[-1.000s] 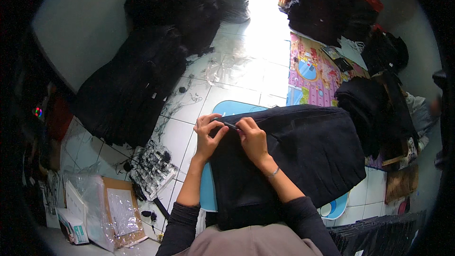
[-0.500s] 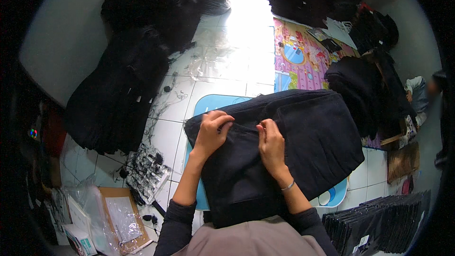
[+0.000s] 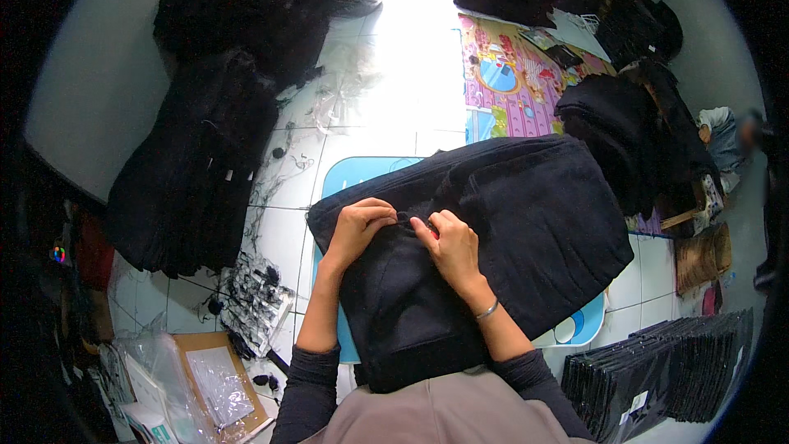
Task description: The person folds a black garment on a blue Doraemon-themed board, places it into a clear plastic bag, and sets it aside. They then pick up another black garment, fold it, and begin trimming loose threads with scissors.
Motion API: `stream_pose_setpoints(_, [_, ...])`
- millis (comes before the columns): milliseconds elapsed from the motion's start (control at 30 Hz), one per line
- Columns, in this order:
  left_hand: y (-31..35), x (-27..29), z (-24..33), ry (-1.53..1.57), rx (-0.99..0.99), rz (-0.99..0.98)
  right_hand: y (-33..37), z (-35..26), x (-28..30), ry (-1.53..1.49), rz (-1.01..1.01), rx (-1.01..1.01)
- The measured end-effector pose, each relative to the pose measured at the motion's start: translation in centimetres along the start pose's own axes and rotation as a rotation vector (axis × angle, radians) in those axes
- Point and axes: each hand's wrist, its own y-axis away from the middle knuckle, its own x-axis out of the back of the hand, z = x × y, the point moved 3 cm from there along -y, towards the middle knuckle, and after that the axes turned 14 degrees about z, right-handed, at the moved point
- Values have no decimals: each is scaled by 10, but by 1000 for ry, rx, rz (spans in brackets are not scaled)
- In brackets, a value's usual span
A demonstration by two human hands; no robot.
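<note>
A pile of folded black garments [image 3: 526, 230], seemingly of thick cloth, lies before me on a low light-blue table [image 3: 353, 171]. My left hand [image 3: 355, 230] pinches a bit of the top garment's black cloth between thumb and fingers. Just right of it, my right hand [image 3: 452, 247] is closed, its thumb close to the pinched spot. A small red bit shows at its fingers; what it belongs to is hidden. Both hands are close together over the left half of the pile.
Black garment stacks stand at left [image 3: 189, 173] and right [image 3: 608, 131]. Black thread scraps [image 3: 255, 300] litter the tiled floor. Plastic-wrapped black packs [image 3: 657, 378] line the lower right; cardboard [image 3: 193, 362] lies lower left. A person [image 3: 723, 144] is at the far right, beyond a colourful mat [image 3: 518, 90].
My right hand has moved left, close to my left hand, and a red bit now shows at its fingers. My left hand stays at the cloth. The whole view has shifted slightly.
</note>
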Motion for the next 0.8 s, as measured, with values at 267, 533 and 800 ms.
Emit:
stream_pose_setpoints(267, [0,-1,-3,82,73,48,5,-5,-9,294,-14,192])
stream_pose_setpoints(533, [-1,-2,-20,301,372,240,4,-1,-5,235,-20,172])
stream_pose_setpoints(800, [-1,0,-21,205,408,232,-4,-4,-4,145,-42,88])
